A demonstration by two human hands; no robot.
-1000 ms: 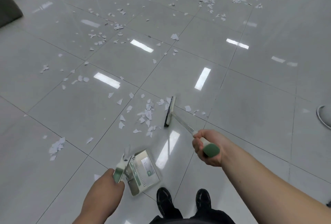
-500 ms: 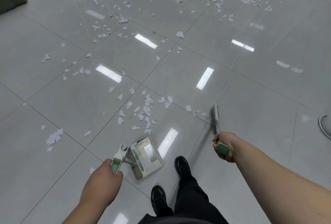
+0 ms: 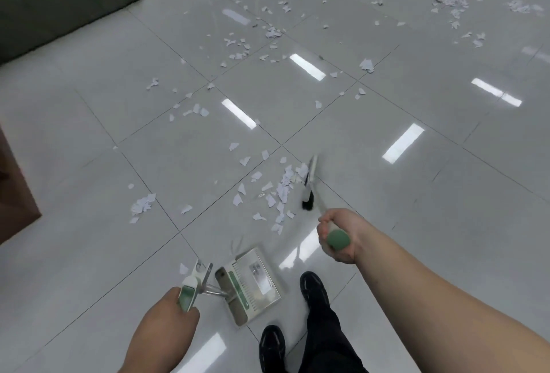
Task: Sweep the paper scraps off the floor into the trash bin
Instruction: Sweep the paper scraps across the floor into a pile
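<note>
White paper scraps lie scattered over the glossy grey tile floor, with a dense cluster [image 3: 281, 191] just in front of me and more heaps [image 3: 451, 6] farther off. My right hand [image 3: 337, 235] grips the green-capped handle of a broom whose dark-bristled head [image 3: 308, 191] touches the floor right of that cluster. My left hand [image 3: 166, 328] holds the green grip of a long-handled dustpan [image 3: 250, 286], whose tray rests on the floor near my feet, mouth toward the cluster. No trash bin is in view.
A dark green sofa [image 3: 65, 0] stands at the far left. A brown wooden furniture edge [image 3: 15, 194] juts in at the left. My black shoes [image 3: 312, 286] stand right of the dustpan. A small scrap pile [image 3: 143, 204] lies left of the dustpan.
The broom head swung out to the right, then came back against the right side of the near cluster. I stepped forward and the view turned left, bringing the sofa into sight.
</note>
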